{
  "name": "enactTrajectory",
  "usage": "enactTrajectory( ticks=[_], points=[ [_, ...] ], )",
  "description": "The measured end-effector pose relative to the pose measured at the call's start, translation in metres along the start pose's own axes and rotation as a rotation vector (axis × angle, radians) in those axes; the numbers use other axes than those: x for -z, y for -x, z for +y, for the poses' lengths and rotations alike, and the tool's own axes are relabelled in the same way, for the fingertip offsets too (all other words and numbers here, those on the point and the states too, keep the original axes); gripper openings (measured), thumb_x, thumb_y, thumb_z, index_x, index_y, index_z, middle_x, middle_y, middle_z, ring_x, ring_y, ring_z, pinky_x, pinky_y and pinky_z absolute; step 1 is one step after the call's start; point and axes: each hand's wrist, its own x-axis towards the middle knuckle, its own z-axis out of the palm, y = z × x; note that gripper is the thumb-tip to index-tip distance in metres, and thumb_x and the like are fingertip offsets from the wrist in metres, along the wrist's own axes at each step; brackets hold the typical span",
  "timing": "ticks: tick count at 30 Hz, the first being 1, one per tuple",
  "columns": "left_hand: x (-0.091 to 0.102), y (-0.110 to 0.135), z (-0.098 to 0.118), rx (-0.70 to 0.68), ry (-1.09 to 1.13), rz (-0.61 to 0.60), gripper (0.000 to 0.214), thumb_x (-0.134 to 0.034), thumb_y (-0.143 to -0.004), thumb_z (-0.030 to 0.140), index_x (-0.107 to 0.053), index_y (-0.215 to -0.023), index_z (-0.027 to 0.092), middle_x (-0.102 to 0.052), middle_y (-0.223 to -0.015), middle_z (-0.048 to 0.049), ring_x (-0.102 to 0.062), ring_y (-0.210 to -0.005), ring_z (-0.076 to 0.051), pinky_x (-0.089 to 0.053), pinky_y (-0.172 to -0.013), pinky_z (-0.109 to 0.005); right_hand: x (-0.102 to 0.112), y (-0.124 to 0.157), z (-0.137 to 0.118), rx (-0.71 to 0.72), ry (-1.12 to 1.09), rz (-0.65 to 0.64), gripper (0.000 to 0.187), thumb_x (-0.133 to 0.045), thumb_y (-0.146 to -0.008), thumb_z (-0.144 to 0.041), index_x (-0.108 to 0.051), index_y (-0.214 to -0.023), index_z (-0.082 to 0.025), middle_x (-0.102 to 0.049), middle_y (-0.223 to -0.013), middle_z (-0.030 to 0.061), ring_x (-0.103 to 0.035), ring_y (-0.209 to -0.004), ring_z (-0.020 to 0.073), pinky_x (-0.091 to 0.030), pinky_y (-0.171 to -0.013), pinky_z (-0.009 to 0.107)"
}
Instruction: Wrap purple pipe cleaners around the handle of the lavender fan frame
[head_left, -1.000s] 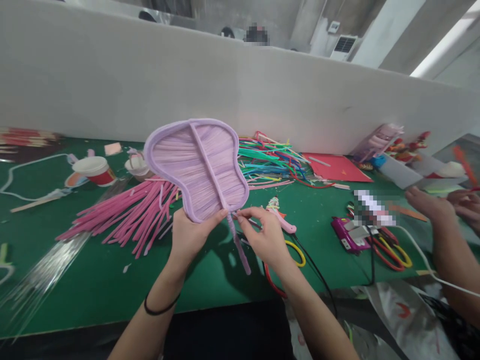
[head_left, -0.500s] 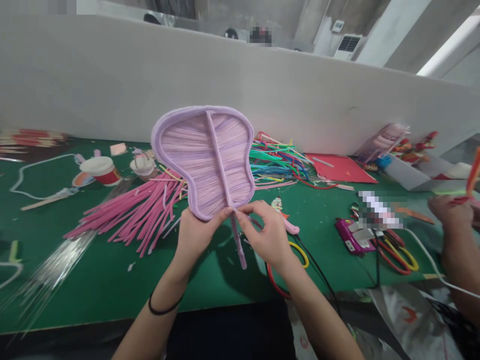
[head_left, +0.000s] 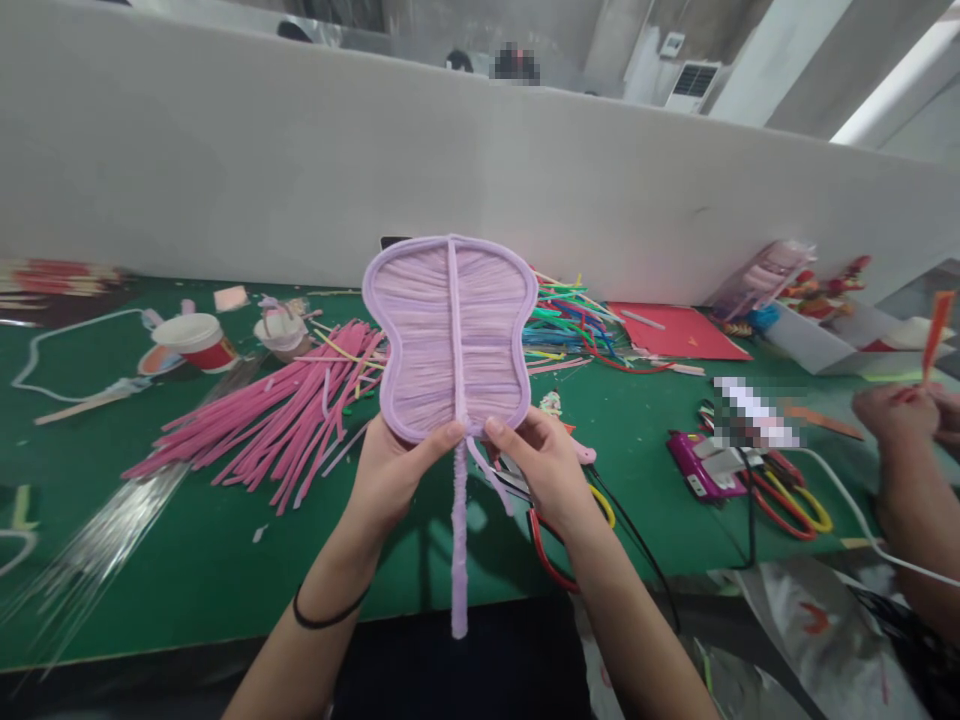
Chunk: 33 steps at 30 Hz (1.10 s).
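Observation:
I hold a lilac pipe-cleaner fan [head_left: 450,335] upright above the green table [head_left: 187,560]. My left hand [head_left: 394,475] is closed on its lower left rim, thumb pressed on the front near the base. My right hand [head_left: 544,465] pinches the lower right rim beside the handle. The fuzzy lilac handle [head_left: 458,545] hangs straight down between my hands. A short loose lilac end [head_left: 491,475] curls out by my right thumb.
Pink pipe cleaners [head_left: 285,410] lie in a heap left of the fan, mixed coloured ones [head_left: 570,325] behind it. A paper cup [head_left: 191,340], red card [head_left: 675,335], a purple glue gun [head_left: 701,465] and red scissors [head_left: 795,500] sit around. Another person's hands [head_left: 900,415] work at right.
The fan has turned from a leftward tilt to upright and shifted right. Its handle now hangs straight down. My right hand moved from the handle top to the fan's lower right rim.

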Motion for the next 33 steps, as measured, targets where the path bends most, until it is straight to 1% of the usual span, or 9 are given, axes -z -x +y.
enactTrajectory(
  ticks=[4, 9, 15, 19, 22, 25, 29, 31, 33],
  points=[
    [0.000, 0.000, -0.001, 0.008, -0.052, 0.011, 0.042, -0.089, -0.070, 0.026, -0.078, -0.110, 0.018, -0.078, -0.116, -0.0099, -0.070, -0.115, -0.030, -0.052, -0.109, -0.043, -0.001, -0.001, 0.002, -0.021, -0.019, 0.022, 0.026, -0.078, -0.082, -0.046, -0.074, -0.088, -0.021, -0.066, -0.075, -0.0008, -0.053, -0.064, 0.0123, -0.043, -0.060, 0.025],
    [0.002, 0.000, 0.000, 0.027, -0.057, 0.007, 0.043, -0.090, -0.068, 0.024, -0.079, -0.109, 0.018, -0.079, -0.112, -0.0093, -0.071, -0.114, -0.029, -0.053, -0.106, -0.041, 0.002, -0.003, 0.003, -0.076, -0.096, -0.034, 0.027, -0.078, -0.083, -0.047, -0.073, -0.087, -0.021, -0.065, -0.076, -0.0010, -0.052, -0.066, 0.0119, -0.042, -0.061, 0.025],
    [0.001, -0.005, 0.001, 0.048, -0.023, 0.020, 0.046, -0.093, -0.063, 0.023, -0.078, -0.106, 0.014, -0.080, -0.109, -0.0104, -0.074, -0.107, -0.028, -0.056, -0.101, -0.040, 0.002, -0.009, 0.009, -0.047, -0.065, -0.014, 0.030, -0.079, -0.081, -0.048, -0.071, -0.081, -0.020, -0.061, -0.069, -0.0021, -0.048, -0.062, 0.0115, -0.038, -0.058, 0.025],
    [-0.003, -0.008, -0.004, 0.057, 0.087, 0.060, 0.049, -0.092, -0.066, 0.022, -0.076, -0.112, 0.018, -0.079, -0.112, -0.0079, -0.074, -0.107, -0.024, -0.055, -0.100, -0.035, -0.008, -0.014, 0.019, -0.032, -0.142, 0.080, 0.029, -0.082, -0.078, -0.047, -0.073, -0.084, -0.021, -0.067, -0.074, -0.0012, -0.054, -0.066, 0.0121, -0.043, -0.062, 0.026],
    [-0.007, -0.007, -0.008, 0.114, 0.149, 0.035, 0.038, -0.089, -0.072, 0.028, -0.078, -0.107, 0.018, -0.080, -0.108, -0.0079, -0.074, -0.105, -0.023, -0.054, -0.101, -0.034, -0.018, -0.015, 0.025, -0.027, -0.242, 0.175, 0.029, -0.082, -0.077, -0.046, -0.073, -0.088, -0.021, -0.072, -0.082, 0.0005, -0.060, -0.072, 0.0136, -0.048, -0.065, 0.026],
    [-0.009, -0.005, -0.010, 0.151, 0.148, 0.041, 0.036, -0.089, -0.072, 0.031, -0.079, -0.104, 0.016, -0.081, -0.102, -0.0083, -0.075, -0.105, -0.025, -0.054, -0.102, -0.035, -0.024, -0.014, 0.024, -0.057, -0.281, 0.171, 0.032, -0.082, -0.076, -0.048, -0.073, -0.090, -0.021, -0.074, -0.085, 0.0026, -0.063, -0.073, 0.0158, -0.050, -0.063, 0.027],
    [-0.006, -0.005, -0.009, 0.138, 0.144, 0.066, 0.038, -0.090, -0.070, 0.030, -0.079, -0.103, 0.016, -0.081, -0.106, -0.0088, -0.074, -0.106, -0.025, -0.052, -0.104, -0.036, -0.020, -0.014, 0.022, -0.081, -0.263, 0.172, 0.035, -0.080, -0.076, -0.051, -0.072, -0.091, -0.021, -0.075, -0.089, 0.0023, -0.063, -0.073, 0.0162, -0.049, -0.060, 0.027],
    [-0.005, -0.005, -0.008, 0.158, 0.138, 0.075, 0.036, -0.091, -0.069, 0.031, -0.079, -0.099, 0.016, -0.081, -0.104, -0.0089, -0.075, -0.102, -0.024, -0.054, -0.100, -0.035, -0.015, -0.016, 0.024, -0.069, -0.207, 0.163, 0.033, -0.079, -0.078, -0.052, -0.072, -0.088, -0.022, -0.073, -0.084, 0.0011, -0.062, -0.073, 0.0161, -0.048, -0.062, 0.027],
    [-0.003, -0.005, -0.007, 0.184, 0.119, 0.088, 0.034, -0.091, -0.068, 0.032, -0.079, -0.095, 0.016, -0.081, -0.096, -0.0075, -0.076, -0.094, -0.024, -0.057, -0.095, -0.035, -0.011, -0.017, 0.025, -0.060, -0.150, 0.133, 0.031, -0.078, -0.079, -0.051, -0.071, -0.084, -0.022, -0.071, -0.077, 0.0001, -0.062, -0.073, 0.0164, -0.047, -0.064, 0.027]
  ],
)
